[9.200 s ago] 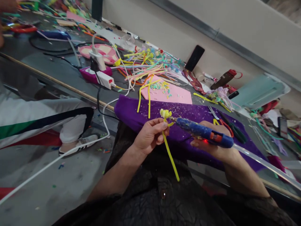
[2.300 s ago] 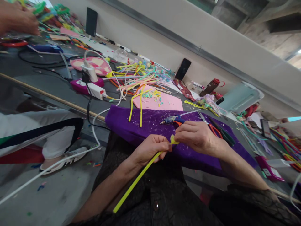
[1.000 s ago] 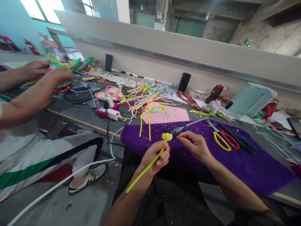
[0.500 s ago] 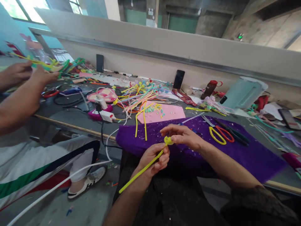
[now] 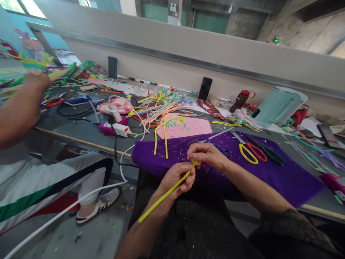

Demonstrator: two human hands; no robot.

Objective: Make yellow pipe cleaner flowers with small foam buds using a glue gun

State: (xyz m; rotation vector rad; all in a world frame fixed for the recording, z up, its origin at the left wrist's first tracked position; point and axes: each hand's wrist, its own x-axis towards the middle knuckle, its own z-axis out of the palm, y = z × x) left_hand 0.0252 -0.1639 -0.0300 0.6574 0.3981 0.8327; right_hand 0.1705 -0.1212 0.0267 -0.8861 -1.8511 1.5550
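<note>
A yellow pipe cleaner (image 5: pixel 165 196) runs slantwise across my left hand (image 5: pixel 179 180), which pinches it near its upper end. At that end it forms a small curled knot, now mostly covered by fingers. My right hand (image 5: pixel 206 154) is closed over this knot, thumb and fingertips pressed on it, close against the left fingertips. Both hands are above the near edge of a purple cloth (image 5: pixel 283 180). Two bent yellow pipe cleaners (image 5: pixel 166 144) lie at the cloth's left side. Scissors (image 5: pixel 249 153) with yellow and red handles rest on the cloth, right of my hands.
A pink sheet (image 5: pixel 199 126) carries small cut bits. Behind it is a heap of coloured pipe cleaners (image 5: pixel 161 104). A power strip (image 5: pixel 114 128) with white cables stands left. A phone (image 5: pixel 205 88), a bottle (image 5: pixel 240 100) and a pale green container (image 5: pixel 280 104) stand behind. A co-worker's arm (image 5: pixel 24 100) reaches in at left.
My right fingers have closed over the yellow knot, where before they were more spread beside it. The co-worker's hands have shifted left with their green and yellow piece. The view has tilted slightly.
</note>
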